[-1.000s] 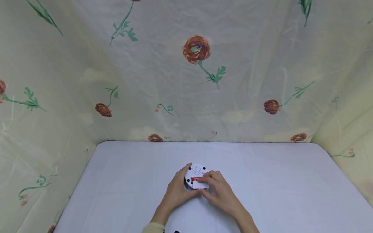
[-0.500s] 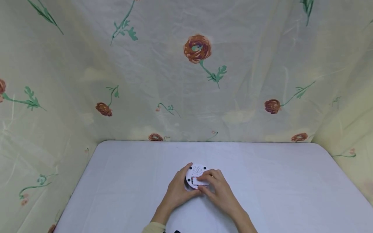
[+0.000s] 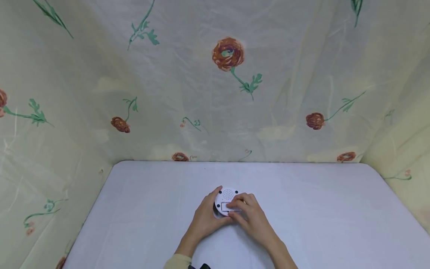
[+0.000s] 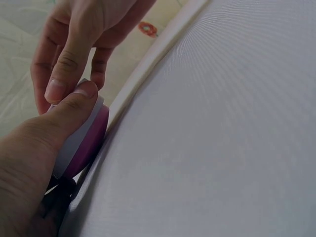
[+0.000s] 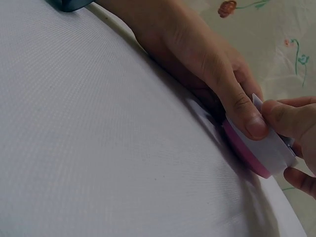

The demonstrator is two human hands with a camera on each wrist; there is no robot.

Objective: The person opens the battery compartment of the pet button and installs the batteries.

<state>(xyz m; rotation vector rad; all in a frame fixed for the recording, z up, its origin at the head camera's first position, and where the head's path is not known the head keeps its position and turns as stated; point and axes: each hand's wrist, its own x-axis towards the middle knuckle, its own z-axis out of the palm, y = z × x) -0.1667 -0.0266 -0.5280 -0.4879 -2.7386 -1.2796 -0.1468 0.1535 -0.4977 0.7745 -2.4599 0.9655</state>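
Observation:
A round white device (image 3: 227, 194) lies with its perforated face up, black feet around the rim. Its side shows a pink-purple band in both wrist views. My left hand (image 3: 205, 217) grips it from the left, fingers round the far side and thumb along the near edge. A white battery cover (image 3: 224, 207) lies over the rectangular compartment, a thin dark outline showing at its edge. My right hand (image 3: 254, 217) pinches the cover, with the index finger on top and the thumb at the near edge. The cover's right part is hidden by the fingers, and no batteries show.
A white-covered table (image 3: 151, 209) spreads around the hands. Behind it and at both sides hangs a flowered curtain (image 3: 268, 123). A small black object (image 3: 204, 266) shows at the bottom edge, near the left sleeve (image 3: 178, 261).
The battery cover has moved away from me over the compartment, hiding the orange-red batteries seen earlier. My right hand has shifted slightly with it; my left hand keeps its grip.

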